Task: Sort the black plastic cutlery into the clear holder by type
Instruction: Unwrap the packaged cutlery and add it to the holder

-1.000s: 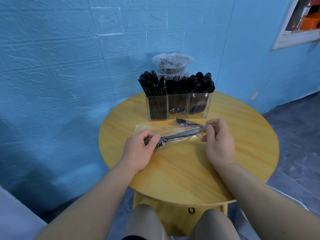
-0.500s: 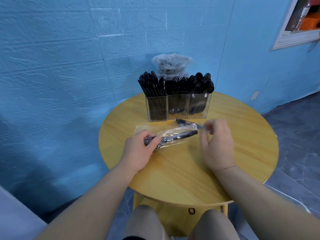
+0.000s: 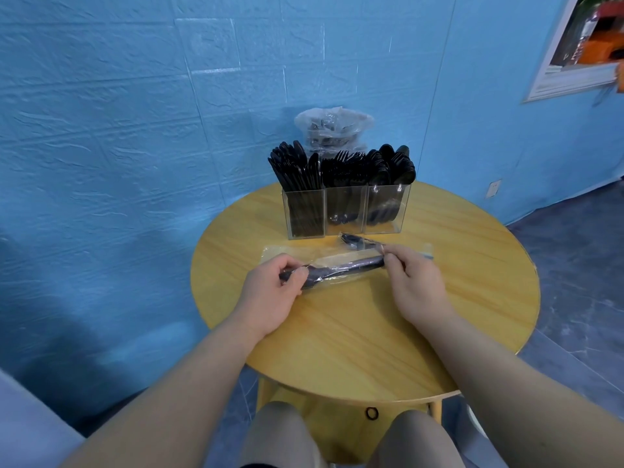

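A clear three-compartment holder [image 3: 346, 211] stands at the back of the round wooden table [image 3: 364, 332], with black knives in the left cell, forks in the middle and spoons on the right. Just above the tabletop I hold a clear wrapped packet of black cutlery [image 3: 341, 270]. My left hand [image 3: 270, 298] grips its left end. My right hand [image 3: 415, 285] pinches its right end. Another wrapped black piece [image 3: 354, 239] lies just in front of the holder.
An empty clear wrapper [image 3: 297, 253] lies flat on the table behind the packet. A clear bag of more cutlery [image 3: 334, 126] sits behind the holder against the blue wall. My knees are below the table's near edge.
My right hand let go of the packet's end, lifted briefly toward the piece by the holder, then came back and pinches the right end again. My left hand kept its grip.
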